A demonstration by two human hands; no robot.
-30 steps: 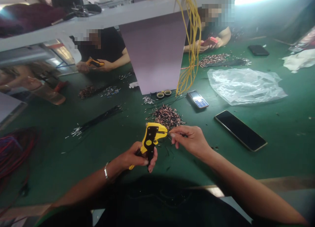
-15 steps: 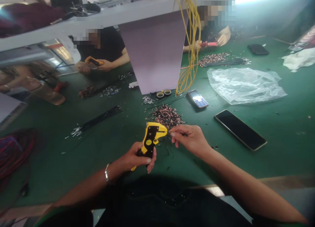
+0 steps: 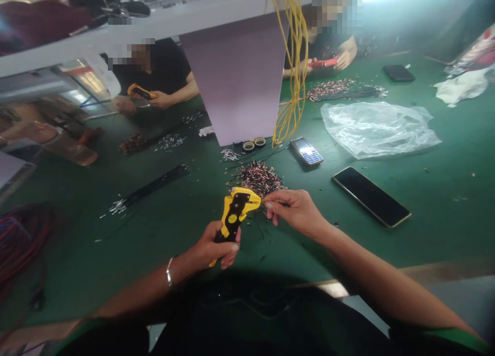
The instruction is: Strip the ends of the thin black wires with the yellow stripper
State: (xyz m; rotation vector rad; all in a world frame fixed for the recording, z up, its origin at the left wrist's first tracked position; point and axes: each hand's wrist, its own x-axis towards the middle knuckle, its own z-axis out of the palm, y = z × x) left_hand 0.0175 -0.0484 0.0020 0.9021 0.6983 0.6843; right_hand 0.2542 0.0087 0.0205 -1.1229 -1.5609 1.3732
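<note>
My left hand (image 3: 213, 247) grips the handle of a yellow and black self-adjusting wire stripper (image 3: 234, 213), its jaws pointing toward my right hand. Between finger and thumb, my right hand (image 3: 296, 210) pinches a thin black wire (image 3: 270, 204), whose end reaches the stripper's jaw. Just beyond both hands lies a loose pile of cut wires with copper-coloured ends (image 3: 257, 178) on the green work mat (image 3: 433, 242). Short black wire scraps lie under my hands.
A bundle of black wires with bare ends (image 3: 150, 188) lies left of the pile. Beyond are a keypad phone (image 3: 307, 151), a smartphone (image 3: 371, 197), a plastic bag (image 3: 377, 129), tape rolls (image 3: 251, 145), hanging yellow wires (image 3: 290, 88), and a co-worker (image 3: 154, 72) holding a similar stripper.
The whole view has shifted slightly up and left. My hands keep the same hold on the stripper and wire, and the co-workers' hands have shifted a little.
</note>
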